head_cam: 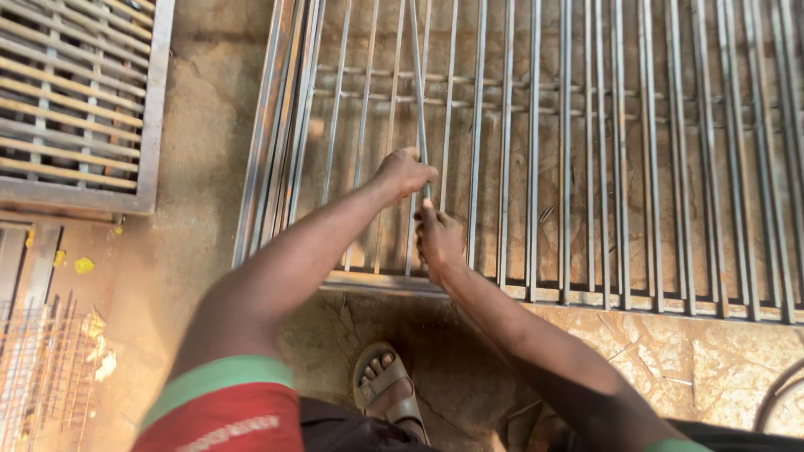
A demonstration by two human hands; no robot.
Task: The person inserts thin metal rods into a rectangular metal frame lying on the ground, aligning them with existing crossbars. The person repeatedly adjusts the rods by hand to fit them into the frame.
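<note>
Looking down through the head cam here, and both arms are stretched forward over a big grey steel grille frame of long parallel bars (586, 167) lying flat on the dusty concrete floor (201, 167). My left hand (404, 174) is reaching furthest out, wrist a bit cocked, fingers curled tight around a thin loose grey metal rod (417, 84). That rod runs up and away from the fist, slightly slanted compared with the fixed bars, and crosses over the two thin cross rods near the top of the frame. My right hand (437, 238) sits just below and right of the left one, nearly touching it, knuckles up, thumb pointing upward along the lower end of the same rod. It looks clenched on that lower end, though the fingers wrap underneath, so I can't see exactly how much of the rod is in the grip.

So the rod is basically pinned between both fists, low end at the right hand, and the rest sticks out past the left hand over the left part of the grille.

Near the bottom edge, a foot in a grey sandal (387, 389) stands on the stone slab just short of the frame's near rail. Off to the upper left there's a second slatted metal grate (75, 100), well apart from the hands.
</note>
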